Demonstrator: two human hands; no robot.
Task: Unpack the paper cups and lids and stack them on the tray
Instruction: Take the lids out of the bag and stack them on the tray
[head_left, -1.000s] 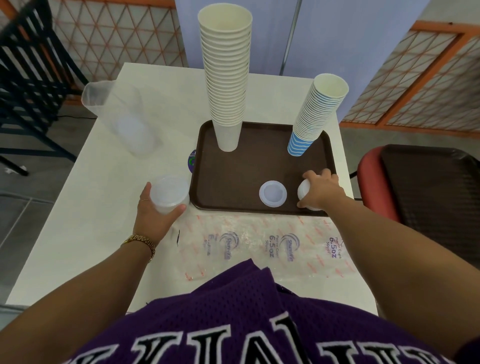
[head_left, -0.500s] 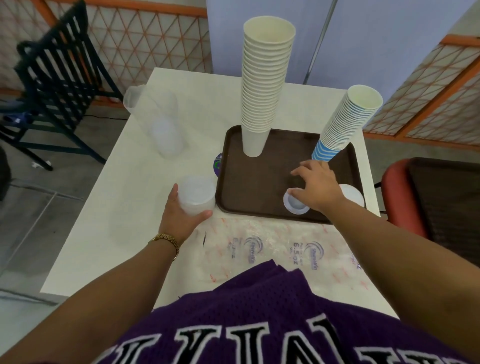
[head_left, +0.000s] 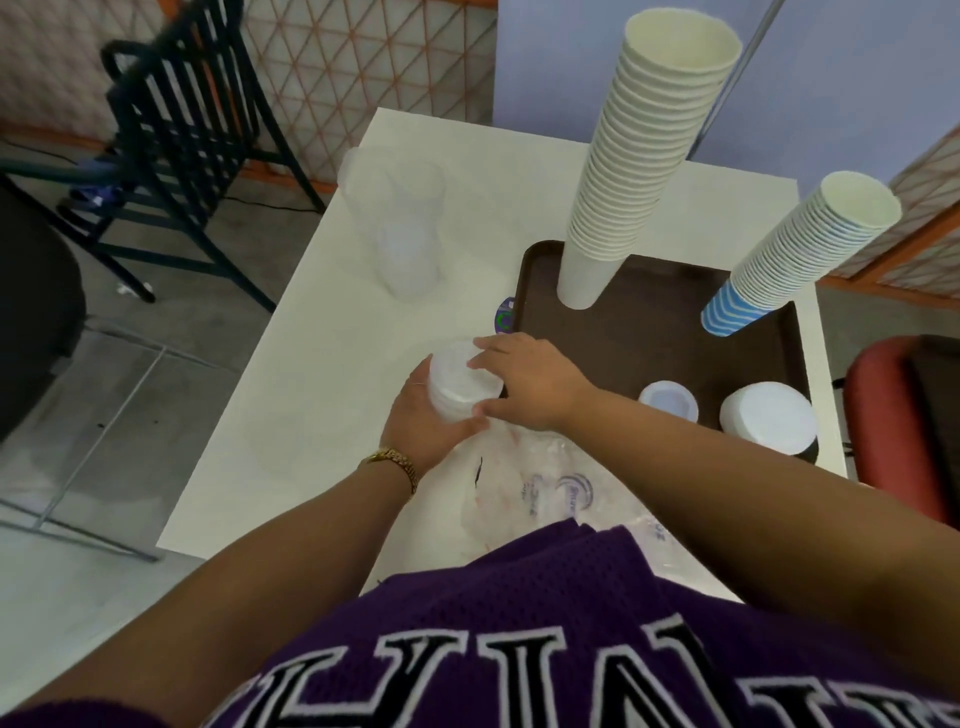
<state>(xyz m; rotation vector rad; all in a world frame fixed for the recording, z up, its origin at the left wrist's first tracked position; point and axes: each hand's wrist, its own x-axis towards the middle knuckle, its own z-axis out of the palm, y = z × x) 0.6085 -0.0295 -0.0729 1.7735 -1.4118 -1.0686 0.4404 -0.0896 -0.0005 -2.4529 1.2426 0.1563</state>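
Observation:
A short stack of white lids (head_left: 460, 387) stands on the table just left of the brown tray (head_left: 654, 332). My left hand (head_left: 421, 421) grips its near side and my right hand (head_left: 524, 382) holds its top and right side. On the tray stand a tall stack of cream paper cups (head_left: 644, 161) and a leaning stack of blue-striped cups (head_left: 800, 254). A single lid (head_left: 667, 402) and a small pile of lids (head_left: 768, 418) lie at the tray's near edge.
Empty printed plastic wrapping (head_left: 540, 483) lies on the white table (head_left: 332, 374) in front of me. A clear plastic sleeve (head_left: 400, 228) lies at the back left. A black chair (head_left: 176, 135) stands to the left, a red seat (head_left: 878, 415) to the right.
My right hand left the lids on the tray and crossed left to the lid stack that my left hand holds. The view swung to the left.

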